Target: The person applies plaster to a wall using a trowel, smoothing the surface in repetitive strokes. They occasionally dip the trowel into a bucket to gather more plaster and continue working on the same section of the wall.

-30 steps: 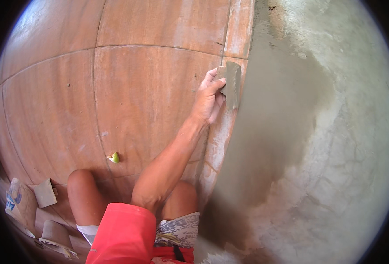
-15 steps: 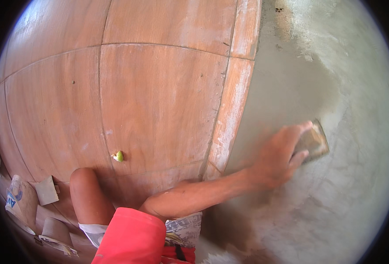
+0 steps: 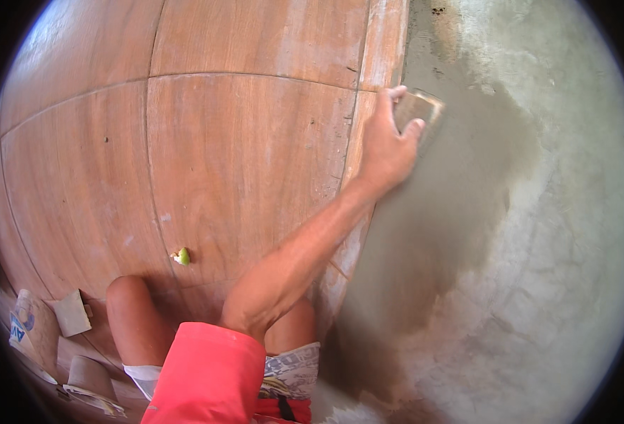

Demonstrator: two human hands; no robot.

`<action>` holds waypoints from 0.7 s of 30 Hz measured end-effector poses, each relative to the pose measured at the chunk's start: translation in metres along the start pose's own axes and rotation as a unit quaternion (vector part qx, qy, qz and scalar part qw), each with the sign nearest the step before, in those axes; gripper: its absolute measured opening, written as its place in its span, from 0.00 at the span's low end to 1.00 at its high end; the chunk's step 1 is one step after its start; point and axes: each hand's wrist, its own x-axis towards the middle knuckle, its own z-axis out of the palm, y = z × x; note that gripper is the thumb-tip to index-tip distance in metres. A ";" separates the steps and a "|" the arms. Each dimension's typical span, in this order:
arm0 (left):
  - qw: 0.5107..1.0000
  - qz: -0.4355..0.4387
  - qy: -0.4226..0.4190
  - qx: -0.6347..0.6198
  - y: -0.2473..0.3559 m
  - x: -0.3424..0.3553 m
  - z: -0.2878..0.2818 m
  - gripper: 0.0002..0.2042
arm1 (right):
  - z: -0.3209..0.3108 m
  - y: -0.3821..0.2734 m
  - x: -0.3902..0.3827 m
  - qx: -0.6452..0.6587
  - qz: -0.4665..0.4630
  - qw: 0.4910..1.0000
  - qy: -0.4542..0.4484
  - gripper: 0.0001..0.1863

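My left hand (image 3: 391,138) is closed around a flat rectangular hand float (image 3: 420,112), brownish with a pale worn edge. Its fingers lie along one side and the thumb along the other. The float rests on damp grey cement (image 3: 460,169), close to the border strip (image 3: 375,145) of the wood-look tiles (image 3: 248,169). From the red sleeve (image 3: 209,374) at the bottom, my left arm reaches up and to the right. My right hand does not show.
A small green and white scrap (image 3: 182,256) lies on the tiles ahead of my bent knee (image 3: 134,304). At lower left are a crumpled printed bag (image 3: 35,325), a grey flat piece (image 3: 73,313) and a bent grey piece (image 3: 91,376). Paler, drier cement (image 3: 566,283) spreads right.
My left hand has swept the float up and to the left, from the paler cement to beside the tile border. The view has shifted slightly.
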 end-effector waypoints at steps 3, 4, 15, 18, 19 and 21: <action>0.985 0.109 -0.126 -0.055 0.058 -0.059 0.023 0.25 | -0.004 0.002 0.004 -0.002 -0.005 1.000 -0.003 0.25; 0.970 0.112 -0.192 -0.099 0.069 -0.077 0.026 0.24 | -0.005 0.002 0.007 0.001 -0.009 1.000 -0.002 0.25; 0.997 -0.029 -0.015 -0.073 -0.005 0.053 -0.017 0.27 | -0.007 0.014 0.002 0.005 -0.042 0.999 0.001 0.26; 1.000 0.021 -0.012 0.011 -0.003 0.051 -0.005 0.26 | 0.008 0.013 -0.004 0.007 0.005 1.000 -0.017 0.27; 0.999 0.039 -0.025 0.029 0.008 0.039 0.006 0.26 | 0.006 0.011 -0.003 0.007 0.007 1.000 -0.019 0.27; 0.990 0.123 -0.039 0.049 0.034 0.007 0.023 0.26 | -0.002 0.012 -0.001 0.003 0.013 1.000 -0.018 0.27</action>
